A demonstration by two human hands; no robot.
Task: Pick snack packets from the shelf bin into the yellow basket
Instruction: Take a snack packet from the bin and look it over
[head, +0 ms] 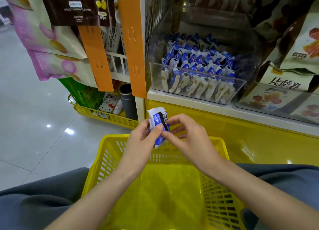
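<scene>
Snack packet (158,124): one is held in the air, just above the far rim of the yellow basket (224,153), near that rim's left corner. It is a small, crinkled foil pillow, white and blue, with a black stripe and a barcode on the upturned face. It is gripped by both hands. The left hand (143,138) is curled round its left side with the thumb pressed flat on the front. The right hand (188,140) is narrowed to a pinch at its right edge, the remaining fingers bent above.

The basket is made of glossy yellow plastic. It is rectangular, with slotted lattice walls and a smooth floor, and it is set between two grey-clad knees.

On the white front edge of the shelf (172,98) one shelf bin (245,45) is seen, of clear rigid plastic with rounded corners. It is filled with upright rows of matching packets (198,64), too many and too overlapped to be counted.

Two flat orange strips (95,57) with slots hang to the left of the bin. A second yellow lattice basket (107,116) is set on the polished tile floor (25,126).
</scene>
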